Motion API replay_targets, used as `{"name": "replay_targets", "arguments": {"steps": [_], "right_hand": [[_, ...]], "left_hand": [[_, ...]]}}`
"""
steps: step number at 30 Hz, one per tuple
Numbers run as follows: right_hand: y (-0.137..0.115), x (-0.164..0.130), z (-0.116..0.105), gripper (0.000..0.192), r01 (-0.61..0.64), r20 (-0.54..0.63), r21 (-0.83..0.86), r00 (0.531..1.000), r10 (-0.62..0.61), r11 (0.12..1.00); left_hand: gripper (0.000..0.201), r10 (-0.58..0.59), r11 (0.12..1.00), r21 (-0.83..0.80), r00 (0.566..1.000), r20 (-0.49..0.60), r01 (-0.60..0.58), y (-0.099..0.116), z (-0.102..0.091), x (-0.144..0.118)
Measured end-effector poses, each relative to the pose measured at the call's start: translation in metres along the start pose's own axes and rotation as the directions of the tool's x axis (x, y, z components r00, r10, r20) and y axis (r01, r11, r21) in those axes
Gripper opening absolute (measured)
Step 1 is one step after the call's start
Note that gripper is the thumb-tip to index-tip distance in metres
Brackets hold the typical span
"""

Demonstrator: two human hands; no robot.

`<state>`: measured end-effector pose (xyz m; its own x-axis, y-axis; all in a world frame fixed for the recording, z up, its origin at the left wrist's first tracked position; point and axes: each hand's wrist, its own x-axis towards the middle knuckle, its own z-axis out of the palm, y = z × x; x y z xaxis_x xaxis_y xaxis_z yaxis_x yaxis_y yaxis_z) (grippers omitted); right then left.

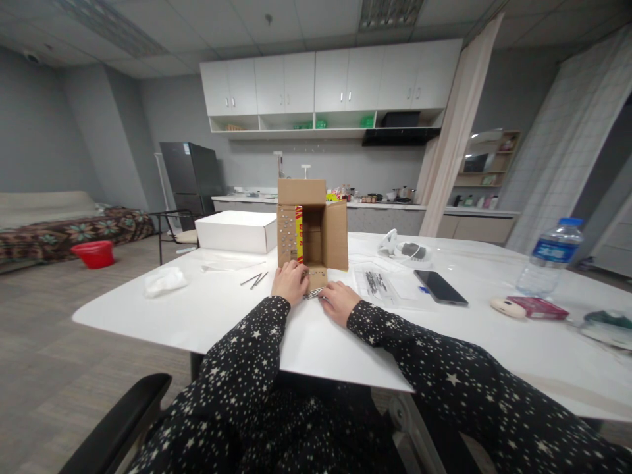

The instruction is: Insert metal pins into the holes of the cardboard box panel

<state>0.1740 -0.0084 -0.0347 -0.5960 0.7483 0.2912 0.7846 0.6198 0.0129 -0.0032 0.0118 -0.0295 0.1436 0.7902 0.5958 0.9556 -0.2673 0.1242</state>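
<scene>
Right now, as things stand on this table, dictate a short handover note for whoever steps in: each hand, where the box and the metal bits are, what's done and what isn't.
Left hand: rests on the lower front flap of the cardboard box, fingers curled on a small bundle of thin metal pieces.
Right hand: flat on the white table, touching the same bundle from the right.
The box stands open toward the person; its flaps already carry rows of small metal studs.
Not yet touched: loose metal pins left of the box, clear bag of parts on its right.
</scene>
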Motion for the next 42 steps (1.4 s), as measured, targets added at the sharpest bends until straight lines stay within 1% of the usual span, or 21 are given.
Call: {"name": "replay_targets", "arguments": {"steps": [12, 17, 26, 32, 39, 42], "right_hand": [[-0.0002, 0.0002, -0.0001, 0.027, 0.003, -0.001, 0.003, 1.000, -0.003, 1.000], [-0.0005, -0.0003, -0.0004, 0.026, 0.002, 0.004, 0.009, 1.000, -0.002, 1.000], [-0.0025, -0.0013, -0.0030, 0.027, -0.014, 0.026, 0.009, 1.000, 0.013, 1.000], [-0.0014, -0.0010, -0.0018, 0.027, -0.005, 0.019, 0.019, 1.000, 0.005, 1.000], [-0.0014, -0.0013, -0.0027, 0.026, -0.007, 0.014, 0.017, 1.000, 0.006, 1.000], [-0.0015, -0.0014, -0.0027, 0.026, -0.006, 0.019, 0.017, 1.000, 0.006, 1.000]], "left_hand": [[0.021, 0.014, 1.000, 0.016, 0.999, 0.037, -0.015, 0.0028, -0.0026, 0.0001], [0.021, 0.008, 1.000, 0.003, 1.000, 0.030, -0.009, 0.0023, -0.0023, 0.0003], [0.023, -0.016, 0.999, -0.031, 1.000, 0.018, 0.017, -0.0023, 0.0006, 0.0025], [0.025, -0.052, 0.998, -0.048, 0.999, 0.002, 0.052, -0.0053, 0.0034, 0.0048], [0.026, -0.093, 0.994, -0.062, 0.996, -0.004, 0.092, -0.0062, 0.0023, 0.0054], [0.026, -0.087, 0.995, -0.052, 0.996, 0.003, 0.087, -0.0064, 0.0020, 0.0053]]}}
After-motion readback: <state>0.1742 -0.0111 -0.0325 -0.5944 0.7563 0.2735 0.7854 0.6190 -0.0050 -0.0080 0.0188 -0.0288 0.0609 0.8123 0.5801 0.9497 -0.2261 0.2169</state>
